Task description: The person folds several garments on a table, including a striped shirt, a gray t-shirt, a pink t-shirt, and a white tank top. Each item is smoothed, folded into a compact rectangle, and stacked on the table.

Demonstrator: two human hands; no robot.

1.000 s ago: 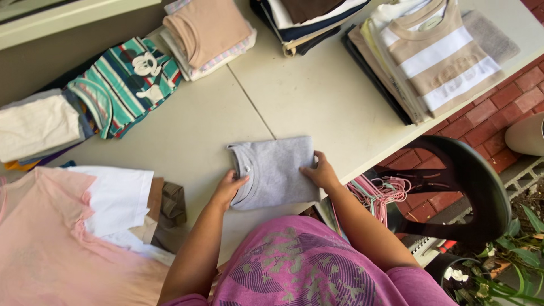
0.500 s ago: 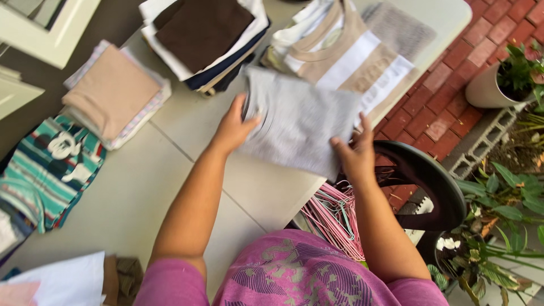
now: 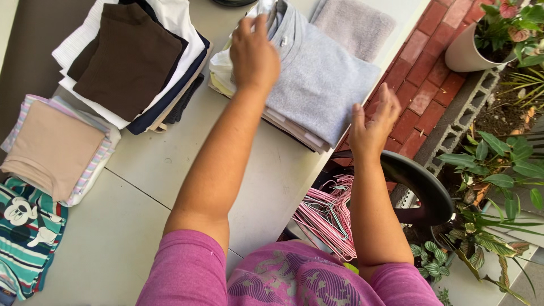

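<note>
A folded grey shirt (image 3: 323,79) lies on top of a stack of folded clothes (image 3: 294,127) at the far right end of the white table (image 3: 187,164). My left hand (image 3: 253,52) rests on the shirt's collar end, fingers curled on the fabric. Just off the shirt's near right edge, over the table's edge, my right hand (image 3: 374,122) hovers with fingers spread and nothing in it.
Other folded stacks sit to the left: a brown-topped pile (image 3: 133,56), a beige-topped pile (image 3: 51,147) and a striped teal shirt (image 3: 25,238). A grey towel (image 3: 354,22) lies behind. Pink hangers (image 3: 328,212), a dark chair (image 3: 419,187), brick floor and potted plants are at right.
Both hands carried the grey shirt from the table's middle to the right and set it on the striped stack. My right hand has let go and drawn back.
</note>
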